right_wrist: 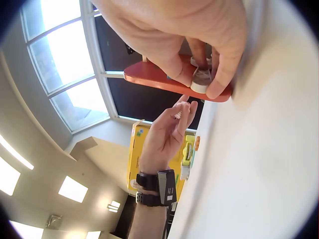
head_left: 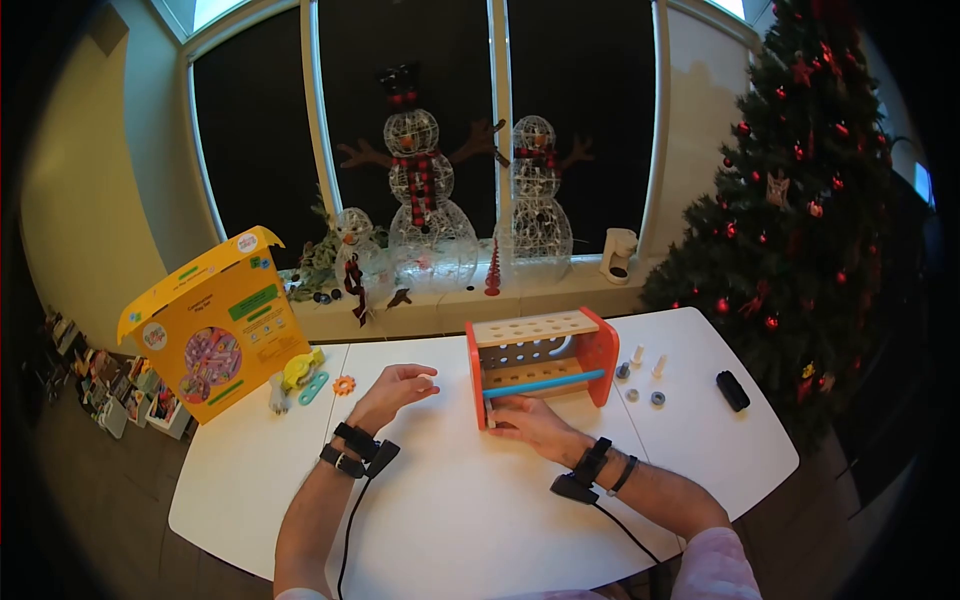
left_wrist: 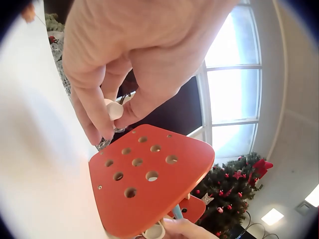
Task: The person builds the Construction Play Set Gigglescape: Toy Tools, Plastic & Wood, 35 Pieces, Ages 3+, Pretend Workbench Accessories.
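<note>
Head view showed left grip (head_left: 398, 393) and right grip (head_left: 538, 426) pinching white pieces (left_wrist: 114, 110), blue rod (head_left: 545, 384) seemingly fitted, bolts (head_left: 659, 367) at right still loose.

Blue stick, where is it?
In the head view, the blue stick runs across the front of the red-sided box, right of centre, just above the right hand.

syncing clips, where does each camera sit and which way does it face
On head: faces forward-down at toy workbench; left hand, right hand, forearms show.
On left wrist: faces past left hand to red side panel; right fingers show.
On right wrist: faces past right hand toward left hand.
Wrist views share that panel and both hands.
</note>
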Available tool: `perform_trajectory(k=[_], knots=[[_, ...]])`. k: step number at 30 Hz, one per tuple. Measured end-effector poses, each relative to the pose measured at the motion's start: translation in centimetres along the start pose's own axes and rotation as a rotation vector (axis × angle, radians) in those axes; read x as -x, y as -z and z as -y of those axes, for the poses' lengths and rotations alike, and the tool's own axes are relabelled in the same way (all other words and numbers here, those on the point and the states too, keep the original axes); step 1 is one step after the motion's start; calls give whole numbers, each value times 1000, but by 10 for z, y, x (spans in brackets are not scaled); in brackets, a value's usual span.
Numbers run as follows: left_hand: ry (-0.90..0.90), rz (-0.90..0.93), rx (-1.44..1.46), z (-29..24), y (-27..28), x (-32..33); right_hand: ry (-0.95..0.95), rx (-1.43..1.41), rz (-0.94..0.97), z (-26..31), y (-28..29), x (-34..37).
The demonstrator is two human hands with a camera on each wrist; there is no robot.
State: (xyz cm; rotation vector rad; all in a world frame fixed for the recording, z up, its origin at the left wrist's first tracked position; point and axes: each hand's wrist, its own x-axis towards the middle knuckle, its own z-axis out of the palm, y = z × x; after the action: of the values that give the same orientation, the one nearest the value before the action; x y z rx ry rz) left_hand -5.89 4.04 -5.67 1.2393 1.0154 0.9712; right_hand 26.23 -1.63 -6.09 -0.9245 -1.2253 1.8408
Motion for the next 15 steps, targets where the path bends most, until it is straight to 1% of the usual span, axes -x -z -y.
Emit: perform_trajectory(k=[4,6,9,13,15], knots=[[40,-49,-78,-11,-13,1,-6,-1,1,-1,0,-1],[71,-100,-38,-17,-20,3,-3,-1,4,-1,1,-1],[79,-110,40,-16,-23,-3,2,-8,7,-2,2,-2],[79,-153,61,-19,-36,-8,4,-12,5,-4,3,-4],[83,-198,-126,-8,-33,-22,6,-10,4,-4,2,-5]])
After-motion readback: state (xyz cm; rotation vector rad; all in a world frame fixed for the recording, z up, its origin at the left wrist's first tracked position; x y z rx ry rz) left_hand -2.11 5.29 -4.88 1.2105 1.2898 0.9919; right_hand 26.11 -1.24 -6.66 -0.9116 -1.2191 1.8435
